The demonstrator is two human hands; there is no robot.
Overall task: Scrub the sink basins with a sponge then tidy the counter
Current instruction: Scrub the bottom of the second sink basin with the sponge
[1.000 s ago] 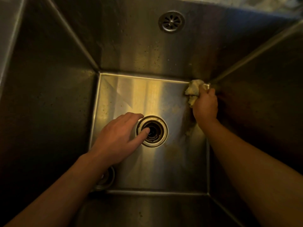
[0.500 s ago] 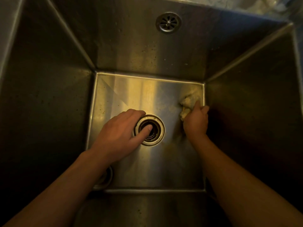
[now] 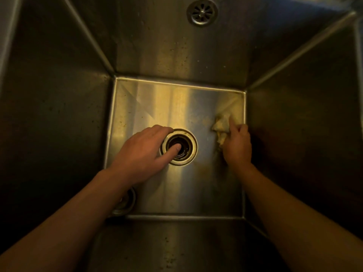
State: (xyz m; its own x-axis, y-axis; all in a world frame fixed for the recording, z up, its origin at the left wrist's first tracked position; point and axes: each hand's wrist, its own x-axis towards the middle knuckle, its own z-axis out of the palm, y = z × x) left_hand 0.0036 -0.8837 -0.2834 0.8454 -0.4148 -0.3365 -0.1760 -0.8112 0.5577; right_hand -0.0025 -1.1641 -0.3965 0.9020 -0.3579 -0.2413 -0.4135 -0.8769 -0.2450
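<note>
Setting: a deep steel sink basin [image 3: 196, 193] is seen from above under dim yellow light, both forearms reaching down to its floor.
Right hand: the right hand [image 3: 236, 147] is closed around a pale, crumpled sponge [image 3: 221, 127], which is pressed to the basin floor just beside the right wall, near the far right corner.
Left hand: the left hand [image 3: 142, 154] is spread flat and empty on the floor, fingers wide, the thumb laid over the open drain [image 3: 179, 147]; it is judged to be planted there as a brace while the body leans in.
Residue: a brownish film is visible on the floor around the sponge, which likely explains the scrubbing spot.
Other fittings: an overflow grille [image 3: 202, 12] is set high in the back wall; a round metal piece [image 3: 125, 203] is half hidden under the left forearm.
Progress: scrubbing is judged under way; the counter is out of view.
</note>
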